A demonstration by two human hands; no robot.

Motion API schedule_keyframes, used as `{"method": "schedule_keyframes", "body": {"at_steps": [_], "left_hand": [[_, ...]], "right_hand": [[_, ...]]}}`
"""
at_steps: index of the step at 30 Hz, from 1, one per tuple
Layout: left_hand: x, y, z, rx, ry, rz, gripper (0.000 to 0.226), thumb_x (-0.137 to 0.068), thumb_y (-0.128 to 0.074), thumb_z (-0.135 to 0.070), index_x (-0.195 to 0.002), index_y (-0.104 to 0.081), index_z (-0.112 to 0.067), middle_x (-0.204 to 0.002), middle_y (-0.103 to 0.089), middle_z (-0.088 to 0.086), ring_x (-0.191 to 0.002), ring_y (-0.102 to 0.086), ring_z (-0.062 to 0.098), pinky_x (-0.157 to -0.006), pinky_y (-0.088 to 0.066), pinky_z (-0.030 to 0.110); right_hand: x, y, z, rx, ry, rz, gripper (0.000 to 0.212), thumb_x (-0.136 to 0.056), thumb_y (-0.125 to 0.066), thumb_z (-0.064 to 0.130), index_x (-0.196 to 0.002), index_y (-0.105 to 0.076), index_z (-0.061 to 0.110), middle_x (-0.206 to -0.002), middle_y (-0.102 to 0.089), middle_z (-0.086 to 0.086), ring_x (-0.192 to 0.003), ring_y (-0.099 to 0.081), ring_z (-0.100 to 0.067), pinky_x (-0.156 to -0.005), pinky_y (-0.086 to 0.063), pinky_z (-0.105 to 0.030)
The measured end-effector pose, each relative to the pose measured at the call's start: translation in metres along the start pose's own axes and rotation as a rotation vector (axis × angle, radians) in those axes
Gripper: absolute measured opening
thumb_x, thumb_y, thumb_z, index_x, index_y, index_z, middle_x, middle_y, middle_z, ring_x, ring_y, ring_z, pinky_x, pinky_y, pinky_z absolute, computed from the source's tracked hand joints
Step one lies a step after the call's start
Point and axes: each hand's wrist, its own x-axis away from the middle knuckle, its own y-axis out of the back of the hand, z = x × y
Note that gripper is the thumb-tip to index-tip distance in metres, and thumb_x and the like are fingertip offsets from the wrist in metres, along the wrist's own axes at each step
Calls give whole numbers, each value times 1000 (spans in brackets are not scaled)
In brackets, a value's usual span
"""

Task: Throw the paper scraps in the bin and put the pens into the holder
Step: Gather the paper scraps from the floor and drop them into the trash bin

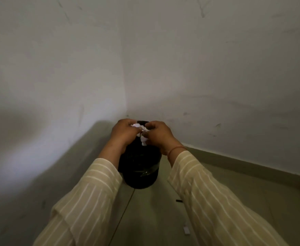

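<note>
Head view, looking down into a room corner: both arms reach forward in beige sleeves with thin white stripes, hands meeting over a black bin (140, 167). The bin stands on the pale floor (263, 197) right in the corner, where two scuffed white walls (56, 68) join; it looks lined with a dark glossy bag, a shiny band showing near its lower part. Left hand (123, 133) is curled, fingers bent inward, gripping white crumpled paper scraps (143, 134); a bit of white shows at its fingertips near the top. Right hand (159, 134) is also curled, thumb and fingers pinching the same white bundle from the other side. The scraps sit between the two hands, touching both, directly above the bin opening, with a strand of paper hanging down toward the mouth. Bin rim is mostly hidden behind the hands, only a dark arc visible above the knuckles. Right wrist wears a thin orange-red thread bracelet (175, 149). On the floor near the right sleeve lies a small dark object (179, 200), too small to identify, well apart from the bin. Further toward the camera, by the right forearm, a small white scrap (186, 230) lies on the floor. A floor tile seam runs from under the bin toward the camera. No pens or holder visible here.
</note>
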Motion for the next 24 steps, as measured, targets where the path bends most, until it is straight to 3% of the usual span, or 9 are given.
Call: {"method": "schedule_keyframes", "body": {"at_steps": [3,5,7,10,14,16,19,22,24], "left_hand": [[-10,3,5,-61,-7,-31,21,-91,-69,-18,-77,-66,-33,-105,-74,2,-93,-71,21,-93,-61,40],[-9,1,8,-140,-34,-31,14,-91,-64,-22,-85,-72,-31,-108,-77,1,-94,-73,23,-91,-62,42],[-8,-6,10,-211,-65,-3,24,-92,-62,-27,-108,-78,-29,-119,-76,-2,-103,-73,25,-90,-61,38],[-6,-15,14,-194,-83,24,34,-98,-55,-29,-127,-74,-26,-129,-70,-3,-112,-68,23,-87,-57,33],[-3,-27,24,-202,-57,19,35,-103,-52,-36,-116,-78,-17,-130,-72,6,-121,-65,29,-109,-49,40],[-1,-30,27,-189,3,-3,41,-102,-51,-42,-103,-79,-11,-122,-74,9,-115,-66,33,-106,-49,40],[4,-33,27,-181,18,-30,47,-101,-53,-42,-91,-78,-4,-101,-76,12,-94,-69,33,-92,-52,37],[24,-49,24,-71,-29,7,29,-98,-61,-33,-89,-79,-12,-95,-75,3,-83,-67,16,-89,-51,30],[47,-69,22,-23,-51,77,18,-94,-68,-25,-92,-83,-14,-95,-78,1,-86,-71,15,-92,-56,31]], "right_hand": [[-17,0,-4,76,-2,8,41,-80,-79,14,-120,-78,17,-127,-75,-11,-116,-72,-32,-101,-60,-47],[-13,3,-9,-2,-34,-33,28,-79,-76,9,-105,-82,21,-116,-79,-12,-104,-76,-30,-94,-63,-46],[2,9,-14,-77,-53,-76,21,-76,-74,10,-90,-80,24,-102,-80,-12,-95,-78,-30,-90,-65,-48],[35,18,-31,-284,-79,-122,17,-84,-71,7,-86,-77,23,-90,-78,-11,-87,-77,-27,-89,-66,-45],[89,45,-76,-523,-170,-167,18,-97,-63,-4,-89,-72,8,-85,-70,-11,-83,-69,-23,-75,-63,-24],[109,58,-103,-576,-257,-195,13,-98,-62,-4,-94,-72,4,-93,-71,-15,-87,-72,-25,-74,-63,-20],[131,73,-136,-661,-359,-247,13,-97,-62,-7,-92,-72,-1,-96,-72,-21,-92,-74,-31,-80,-65,-26],[150,86,-154,-751,-428,-278,13,-99,-60,-8,-92,-71,-5,-95,-71,-23,-91,-74,-32,-83,-65,-30],[162,94,-163,-782,-470,-290,14,-100,-58,-8,-93,-70,-6,-95,-71,-23,-90,-74,-31,-82,-65,-30]]}}
